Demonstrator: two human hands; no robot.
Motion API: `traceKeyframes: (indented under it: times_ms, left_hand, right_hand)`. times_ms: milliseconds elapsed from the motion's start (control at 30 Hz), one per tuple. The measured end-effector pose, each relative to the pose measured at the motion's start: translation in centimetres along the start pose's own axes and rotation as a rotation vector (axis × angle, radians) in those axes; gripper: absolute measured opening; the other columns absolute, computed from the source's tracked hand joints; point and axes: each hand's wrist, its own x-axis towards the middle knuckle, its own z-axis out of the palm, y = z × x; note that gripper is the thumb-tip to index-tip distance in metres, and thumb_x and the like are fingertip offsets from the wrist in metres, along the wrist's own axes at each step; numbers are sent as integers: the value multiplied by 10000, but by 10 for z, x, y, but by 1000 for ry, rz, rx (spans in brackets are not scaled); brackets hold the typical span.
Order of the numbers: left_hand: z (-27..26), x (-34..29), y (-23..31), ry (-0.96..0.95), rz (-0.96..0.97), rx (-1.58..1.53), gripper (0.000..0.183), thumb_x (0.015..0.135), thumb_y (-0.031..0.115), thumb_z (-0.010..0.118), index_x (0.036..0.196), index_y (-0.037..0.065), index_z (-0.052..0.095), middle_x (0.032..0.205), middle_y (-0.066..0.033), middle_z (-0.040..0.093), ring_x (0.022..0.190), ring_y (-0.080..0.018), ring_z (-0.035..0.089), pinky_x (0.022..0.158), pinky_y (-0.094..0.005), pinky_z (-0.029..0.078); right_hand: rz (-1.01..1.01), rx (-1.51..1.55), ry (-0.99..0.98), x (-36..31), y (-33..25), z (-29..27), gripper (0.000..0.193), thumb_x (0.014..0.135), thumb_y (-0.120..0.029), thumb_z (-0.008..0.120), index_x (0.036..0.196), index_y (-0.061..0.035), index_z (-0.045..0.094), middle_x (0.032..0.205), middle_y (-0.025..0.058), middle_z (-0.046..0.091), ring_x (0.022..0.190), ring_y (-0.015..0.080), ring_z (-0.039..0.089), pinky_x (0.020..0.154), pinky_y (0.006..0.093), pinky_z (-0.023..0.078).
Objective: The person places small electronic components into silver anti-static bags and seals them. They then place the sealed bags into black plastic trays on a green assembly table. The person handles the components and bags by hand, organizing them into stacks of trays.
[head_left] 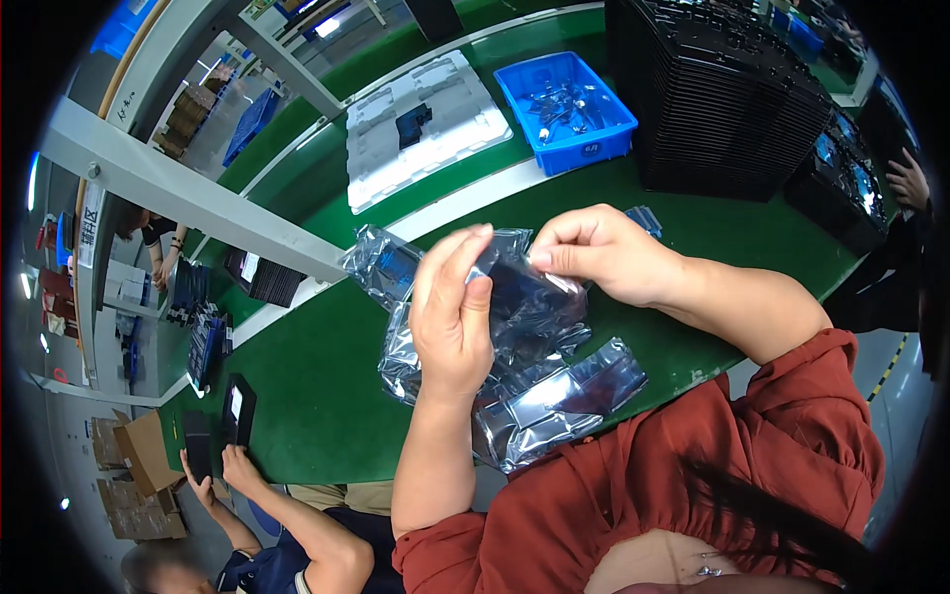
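Note:
Both my hands are raised over a loose heap of shiny, dark silver antistatic bags (544,416) on the green table. My left hand (455,312) is at the left edge of one antistatic bag (529,297), its fingers and thumb curved about it. At the bag's upper right edge, my right hand (609,255) pinches the film between thumb and bent fingers. I cannot make out what, if anything, is inside the bag. More crumpled bags lie under and beside my hands, some reaching the table's near edge.
Beyond my hands lie a white foam tray (465,134) with a small black part (414,125) on it, and a blue bin (584,148) of small parts. Tall stacked black trays (727,109) stand right. A white metal frame (198,183) crosses left; a co-worker (307,540) handles black boxes.

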Motion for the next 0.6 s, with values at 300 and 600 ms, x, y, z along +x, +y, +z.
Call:
traceKeyframes:
  times_ms: [300, 600]
  left_hand:
    - [7, 3, 3, 10, 394, 332, 285, 672, 54, 759, 948, 62, 689, 1059, -121, 639, 1058, -337, 588, 893, -413, 469]
    - [10, 0, 9, -34, 433, 252, 158, 694, -8, 709, 784, 20, 582, 872, -88, 627, 872, -293, 618, 778, -384, 504]
  right_hand:
    - [-5, 119, 75, 2, 4, 5, 208, 940, -165, 565, 787, -32, 617, 642, 2, 564, 550, 60, 515, 500, 201, 427]
    - [-490, -811, 248, 9, 5, -10, 130, 846, -118, 644, 811, 7, 629, 724, 91, 599, 651, 178, 579, 597, 308, 467]
